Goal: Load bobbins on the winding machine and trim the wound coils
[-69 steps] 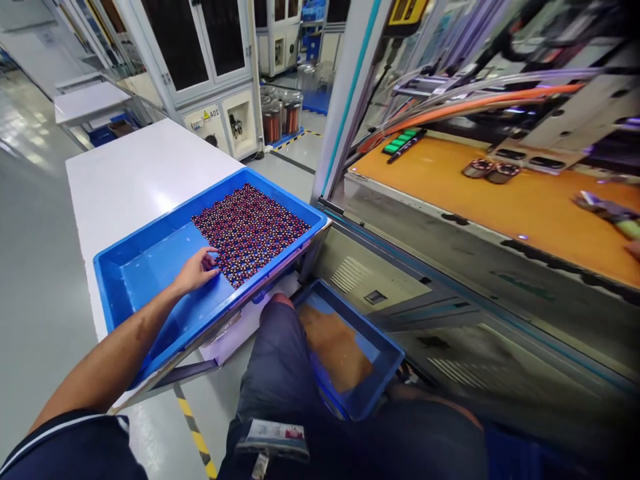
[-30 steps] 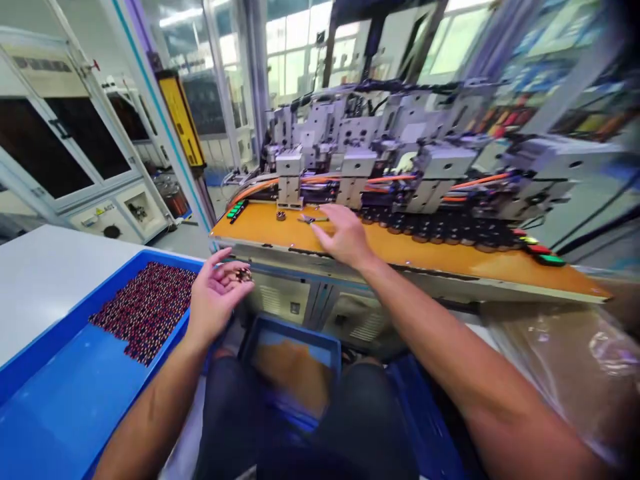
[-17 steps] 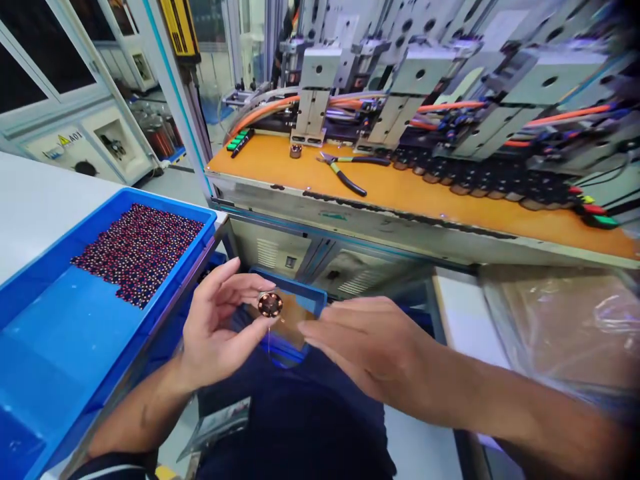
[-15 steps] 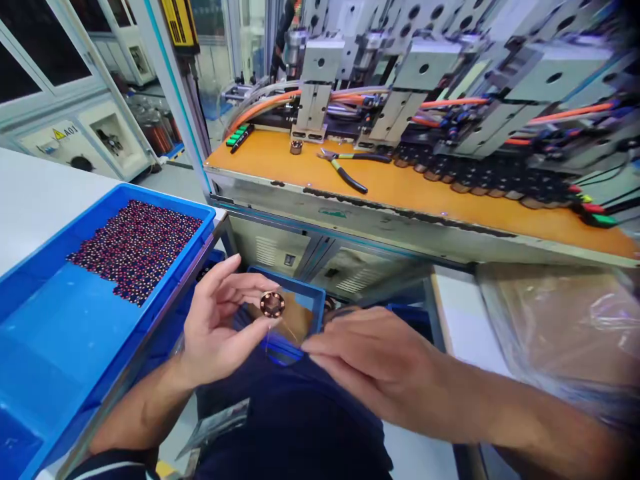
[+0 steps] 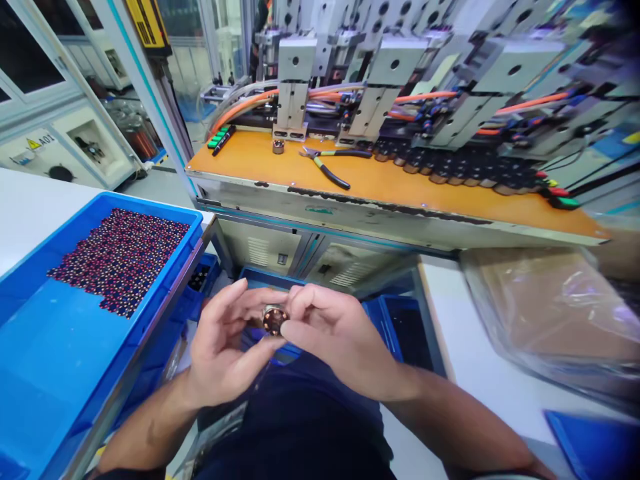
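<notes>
The right hand [image 5: 340, 333] has moved in, curled, thumb at the small, round, copper-and-black core [image 5: 275, 321], its grip unclear; the half-open left hand [image 5: 220, 353] pinches the core, and uneven pressure could drop it.

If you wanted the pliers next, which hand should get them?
Probably the right hand. It sits more directly below the pliers, and its fingertips seem only to touch the edge of the round metal part, which the left hand appears to support.
</notes>
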A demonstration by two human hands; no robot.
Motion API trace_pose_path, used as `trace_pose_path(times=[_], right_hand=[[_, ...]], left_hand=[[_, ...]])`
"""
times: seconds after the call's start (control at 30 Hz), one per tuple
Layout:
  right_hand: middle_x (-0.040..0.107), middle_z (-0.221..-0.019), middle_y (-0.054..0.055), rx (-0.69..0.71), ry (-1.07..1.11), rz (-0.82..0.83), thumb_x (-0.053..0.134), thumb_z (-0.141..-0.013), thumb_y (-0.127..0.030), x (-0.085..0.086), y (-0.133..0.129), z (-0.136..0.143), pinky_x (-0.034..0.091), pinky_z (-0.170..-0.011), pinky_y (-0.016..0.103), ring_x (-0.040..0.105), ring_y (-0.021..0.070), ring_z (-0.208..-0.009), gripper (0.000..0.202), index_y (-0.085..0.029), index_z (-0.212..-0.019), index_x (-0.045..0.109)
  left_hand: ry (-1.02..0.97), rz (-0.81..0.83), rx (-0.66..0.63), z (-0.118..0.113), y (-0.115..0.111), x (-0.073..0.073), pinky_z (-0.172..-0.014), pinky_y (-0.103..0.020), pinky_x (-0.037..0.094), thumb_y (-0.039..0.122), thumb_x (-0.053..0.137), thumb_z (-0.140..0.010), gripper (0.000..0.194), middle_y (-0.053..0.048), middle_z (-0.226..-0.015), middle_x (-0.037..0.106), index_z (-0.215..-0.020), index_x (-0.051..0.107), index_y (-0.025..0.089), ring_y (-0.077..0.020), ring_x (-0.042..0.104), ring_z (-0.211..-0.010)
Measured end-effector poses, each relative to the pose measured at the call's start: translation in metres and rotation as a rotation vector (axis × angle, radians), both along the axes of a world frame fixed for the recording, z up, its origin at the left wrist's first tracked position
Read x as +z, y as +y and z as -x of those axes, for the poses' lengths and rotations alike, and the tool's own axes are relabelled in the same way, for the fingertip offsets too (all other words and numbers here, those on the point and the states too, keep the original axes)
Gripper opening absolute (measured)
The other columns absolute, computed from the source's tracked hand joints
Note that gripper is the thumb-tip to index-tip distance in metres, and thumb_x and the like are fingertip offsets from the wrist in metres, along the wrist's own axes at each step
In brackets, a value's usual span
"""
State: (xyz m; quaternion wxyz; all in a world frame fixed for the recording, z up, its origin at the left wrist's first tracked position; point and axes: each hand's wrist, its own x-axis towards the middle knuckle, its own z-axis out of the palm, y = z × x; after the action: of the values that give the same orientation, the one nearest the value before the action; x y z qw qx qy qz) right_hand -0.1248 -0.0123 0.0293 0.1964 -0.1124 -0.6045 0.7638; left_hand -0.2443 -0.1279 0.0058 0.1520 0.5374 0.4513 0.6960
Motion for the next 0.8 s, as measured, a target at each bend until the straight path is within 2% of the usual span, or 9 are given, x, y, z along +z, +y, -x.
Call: trace_pose_path(times=[0.1, 0.17, 0.23, 0.37, 0.47, 0.63, 0.73, 0.8], right_hand=[[0.054, -0.073, -0.002, -0.086, 0.107, 0.142, 0.070, -0.088, -0.034, -0.017, -0.015, -0.001, 0.041, -0.065, 0.024, 0.050, 0.0102, -0.067, 0.028, -0.017, -0.073, 0.054], [0.053, -0.073, -0.002, -0.112, 0.136, 0.238, 0.066, -0.092, -0.034, -0.027, -0.021, -0.004, 0.040, -0.066, 0.025, 0.049, 0.0103, -0.067, 0.028, -0.018, -0.074, 0.053], [0.054, -0.076, -0.001, -0.094, 0.122, 0.260, 0.066, -0.093, -0.034, -0.031, -0.022, -0.007, 0.039, -0.068, 0.026, 0.050, 0.0111, -0.070, 0.026, -0.018, -0.076, 0.054], [0.054, -0.083, 0.000, -0.067, 0.094, 0.177, 0.077, -0.083, -0.034, -0.023, -0.012, -0.008, 0.041, -0.070, 0.026, 0.051, 0.0124, -0.076, 0.024, -0.019, -0.085, 0.059], [0.053, -0.083, 0.000, -0.052, 0.118, 0.172, 0.072, -0.088, -0.031, -0.018, -0.010, -0.007, 0.040, -0.073, 0.025, 0.049, 0.0119, -0.079, 0.021, -0.019, -0.080, 0.057], [0.052, -0.079, 0.000, -0.040, 0.112, 0.199, 0.064, -0.094, -0.033, -0.022, -0.011, -0.016, 0.039, -0.073, 0.026, 0.048, 0.0124, -0.078, 0.023, -0.018, -0.079, 0.055], [0.054, -0.079, 0.001, 0.001, 0.065, 0.055, 0.064, -0.093, -0.041, -0.012, 0.000, -0.021, 0.041, -0.071, 0.027, 0.051, 0.0133, -0.076, 0.027, -0.018, -0.082, 0.057], [0.053, -0.076, 0.000, 0.026, 0.004, -0.048, 0.067, -0.090, -0.043, -0.001, 0.009, -0.022, 0.041, -0.065, 0.026, 0.050, 0.0118, -0.070, 0.030, -0.017, -0.081, 0.056]], left_hand=[[-0.094, -0.024, 0.031, 0.000, 0.004, -0.001, -0.076, -0.020, 0.061, -0.001, 0.076, -0.075, 0.077, -0.004, -0.110, 0.069, -0.140, 0.048, 0.031, -0.0103, 0.071, -0.085], [-0.184, 0.005, 0.024, 0.002, 0.005, -0.001, -0.075, -0.020, 0.061, 0.002, 0.076, -0.076, 0.074, -0.003, -0.106, 0.068, -0.139, 0.049, 0.032, -0.0099, 0.071, -0.082], [-0.235, 0.031, 0.001, 0.003, 0.004, 0.000, -0.076, -0.022, 0.060, 0.003, 0.076, -0.076, 0.073, -0.004, -0.106, 0.069, -0.138, 0.050, 0.032, -0.0106, 0.071, -0.083], [-0.181, 0.044, -0.081, 0.003, 0.003, 0.001, -0.079, -0.024, 0.060, -0.001, 0.074, -0.077, 0.074, -0.005, -0.108, 0.071, -0.139, 0.048, 0.032, -0.0131, 0.071, -0.089], [-0.180, 0.059, -0.100, 0.000, 0.003, 0.001, -0.083, -0.025, 0.060, -0.004, 0.072, -0.077, 0.075, -0.005, -0.111, 0.072, -0.139, 0.049, 0.032, -0.0140, 0.072, -0.095], [-0.364, 0.129, -0.205, 0.001, 0.001, 0.004, -0.081, -0.026, 0.062, -0.003, 0.068, -0.081, 0.062, -0.004, -0.111, 0.074, -0.132, 0.056, 0.031, -0.0140, 0.074, -0.089], [-0.378, 0.208, -0.254, 0.003, -0.001, 0.007, -0.086, -0.026, 0.061, -0.003, 0.067, -0.082, 0.045, -0.006, -0.113, 0.073, -0.117, 0.068, 0.026, -0.0171, 0.074, -0.098], [-0.338, 0.242, -0.260, 0.004, -0.002, 0.008, -0.088, -0.023, 0.059, -0.003, 0.067, -0.082, 0.040, -0.007, -0.114, 0.072, -0.111, 0.072, 0.024, -0.0175, 0.070, -0.107]])
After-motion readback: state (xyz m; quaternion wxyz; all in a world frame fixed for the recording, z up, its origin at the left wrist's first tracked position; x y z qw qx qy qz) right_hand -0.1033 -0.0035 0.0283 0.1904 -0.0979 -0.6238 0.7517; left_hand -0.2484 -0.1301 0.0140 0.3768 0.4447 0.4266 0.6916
